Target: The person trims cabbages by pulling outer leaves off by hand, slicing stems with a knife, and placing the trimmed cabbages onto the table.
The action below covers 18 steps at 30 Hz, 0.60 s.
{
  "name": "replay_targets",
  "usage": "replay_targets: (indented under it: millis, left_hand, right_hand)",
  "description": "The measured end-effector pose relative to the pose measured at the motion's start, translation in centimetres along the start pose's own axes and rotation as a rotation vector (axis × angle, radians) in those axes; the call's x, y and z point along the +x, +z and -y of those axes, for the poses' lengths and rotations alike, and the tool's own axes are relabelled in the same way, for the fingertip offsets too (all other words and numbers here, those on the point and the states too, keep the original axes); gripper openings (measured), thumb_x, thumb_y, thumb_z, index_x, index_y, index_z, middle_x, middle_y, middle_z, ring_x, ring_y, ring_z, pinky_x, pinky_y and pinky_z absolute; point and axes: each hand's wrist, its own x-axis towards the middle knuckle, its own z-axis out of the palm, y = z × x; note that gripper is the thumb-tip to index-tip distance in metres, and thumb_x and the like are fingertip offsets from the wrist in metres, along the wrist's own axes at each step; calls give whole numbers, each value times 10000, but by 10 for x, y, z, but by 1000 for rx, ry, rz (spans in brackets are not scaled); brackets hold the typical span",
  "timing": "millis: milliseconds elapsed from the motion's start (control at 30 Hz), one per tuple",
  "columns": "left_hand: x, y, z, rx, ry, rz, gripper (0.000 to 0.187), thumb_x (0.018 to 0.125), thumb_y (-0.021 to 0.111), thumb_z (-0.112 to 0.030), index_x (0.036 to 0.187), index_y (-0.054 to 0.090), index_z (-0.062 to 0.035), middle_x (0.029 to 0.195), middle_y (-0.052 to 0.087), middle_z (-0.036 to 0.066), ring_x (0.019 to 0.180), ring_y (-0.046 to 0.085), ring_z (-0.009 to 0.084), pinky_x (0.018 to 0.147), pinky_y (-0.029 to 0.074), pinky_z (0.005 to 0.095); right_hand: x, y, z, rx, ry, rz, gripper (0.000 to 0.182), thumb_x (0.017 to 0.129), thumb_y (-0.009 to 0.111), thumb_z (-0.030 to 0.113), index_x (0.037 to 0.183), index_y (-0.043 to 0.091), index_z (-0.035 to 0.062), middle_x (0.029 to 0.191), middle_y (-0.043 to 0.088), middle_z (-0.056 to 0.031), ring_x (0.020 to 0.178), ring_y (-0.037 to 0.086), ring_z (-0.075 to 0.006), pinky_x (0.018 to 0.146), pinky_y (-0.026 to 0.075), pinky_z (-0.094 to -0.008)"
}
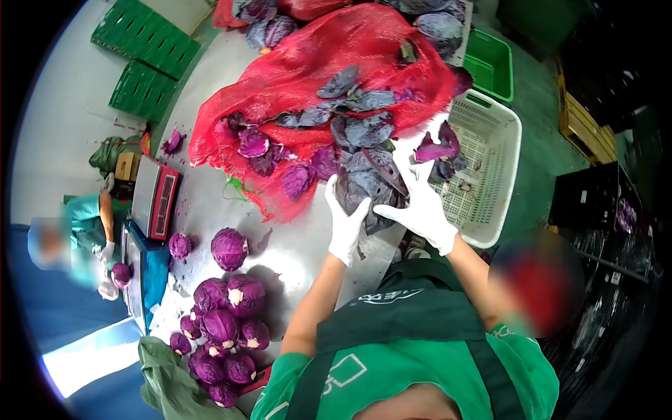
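Both my hands wear white gloves and are around a red cabbage with dull, dark outer leaves at the table's near edge. My left hand grips its left side, thumb and fingers curved against it. From the right, my right hand holds it, the thumb reaching in towards the left thumb. Loose dark leaves lie just beyond, on a red mesh bag. Purple leaf pieces rest left of my hands.
A white basket stands at the right, with purple leaves by its left rim. A green crate is behind it. Several trimmed cabbages are piled at left, near a scale. Another person in green holds a cabbage there.
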Motion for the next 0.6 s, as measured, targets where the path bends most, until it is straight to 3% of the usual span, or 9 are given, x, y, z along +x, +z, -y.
replay_targets:
  millis: [100, 200, 233, 267, 300, 367, 400, 533, 600]
  left_hand:
    - [12, 7, -8, 61, 55, 79, 836, 801, 771, -67, 1476, 280, -13, 1474, 349, 174, 1395, 332, 295, 1181, 256, 409]
    - [32, -1, -17, 443, 377, 164, 724, 815, 769, -156, 1421, 411, 13, 1479, 352, 210, 1399, 337, 354, 1172, 264, 434]
    - [34, 4, -18, 245, 247, 225, 730, 828, 760, -178, 1446, 408, -12, 1503, 337, 209, 1414, 319, 364, 1172, 258, 442]
    - [35, 4, -20, 336, 280, 250, 716, 838, 751, -192, 1450, 416, -31, 1509, 333, 208, 1418, 314, 366, 1172, 258, 445]
    - [36, 4, -28, 430, 316, 275, 702, 849, 743, -205, 1455, 424, -50, 1515, 329, 206, 1422, 310, 368, 1173, 257, 448]
    - [37, 7, -28, 486, 345, 284, 656, 863, 728, -221, 1442, 454, -79, 1518, 326, 203, 1420, 311, 369, 1172, 258, 452]
    - [36, 8, -31, 482, 310, 300, 652, 876, 711, -215, 1453, 439, -79, 1530, 320, 192, 1442, 287, 345, 1184, 232, 438]
    - [37, -1, -28, 435, 268, 327, 629, 885, 694, -210, 1440, 430, -70, 1552, 296, 184, 1464, 256, 327, 1198, 195, 423]
    - [37, -15, -22, 371, 250, 354, 670, 871, 710, -221, 1437, 396, -47, 1555, 282, 182, 1467, 247, 307, 1203, 178, 415]
  right_hand:
    - [0, -3, 1, -99, 108, -9, 1089, 743, 693, 709, 1529, 312, 60, 1442, 430, -316, 1303, 492, -437, 1039, 462, -422]
    - [3, 3, -1, -115, 126, -59, 982, 813, 641, 675, 1513, 338, 56, 1378, 496, -298, 1172, 591, -425, 946, 519, -428]
    - [4, 6, -3, -113, 160, -75, 937, 838, 624, 659, 1510, 349, 66, 1360, 514, -292, 1122, 621, -423, 921, 530, -430]
    - [7, 11, -15, -145, 155, -104, 852, 878, 595, 622, 1501, 364, 89, 1326, 543, -282, 1026, 657, -414, 839, 551, -436]
    - [10, 5, -11, -134, 126, -162, 721, 896, 594, 585, 1422, 483, 103, 1162, 641, -248, 891, 691, -384, 747, 562, -428]
    - [17, 9, -36, -152, 52, -311, 543, 913, 600, 534, 1244, 627, 104, 909, 691, -198, 732, 692, -354, 650, 546, -435]
    - [27, 7, -49, -144, 43, -418, 417, 929, 601, 484, 1073, 689, 103, 741, 669, -178, 655, 675, -348, 602, 528, -441]
    - [65, 3, -106, -210, 199, -468, 365, 966, 535, 414, 903, 682, 87, 791, 693, -191, 751, 680, -390, 676, 527, -479]
    - [67, 1, -163, -270, 316, -419, 390, 941, 563, 454, 921, 682, 84, 816, 695, -208, 777, 682, -401, 705, 529, -486]
